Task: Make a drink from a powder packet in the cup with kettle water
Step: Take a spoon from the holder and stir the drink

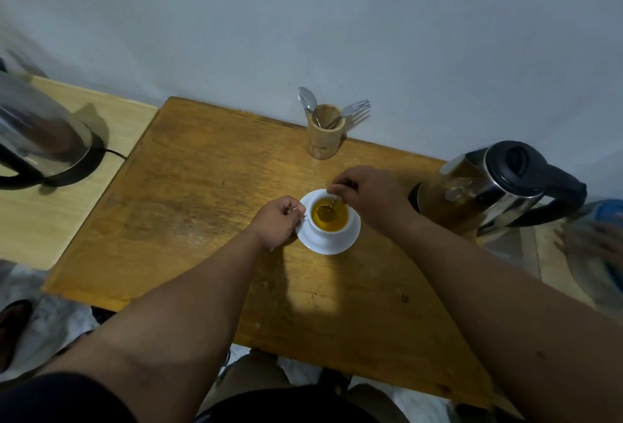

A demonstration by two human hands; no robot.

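Note:
A white cup (332,232) stands on a white saucer (350,239) in the middle of the wooden table (188,193). It holds a yellow-orange liquid. My left hand (278,220) grips the cup's handle at its left side. My right hand (367,196) pinches the handle of a metal spoon (328,212) whose bowl sits in the liquid. A steel kettle (488,183) with a black lid and handle stands just right of my right hand. No powder packet is in sight.
A bamboo holder (325,134) with a spoon and a fork stands by the wall behind the cup. A second kettle (43,139) sits on its base on a lighter table to the left. A blue-capped water jug (596,247) is at the far right.

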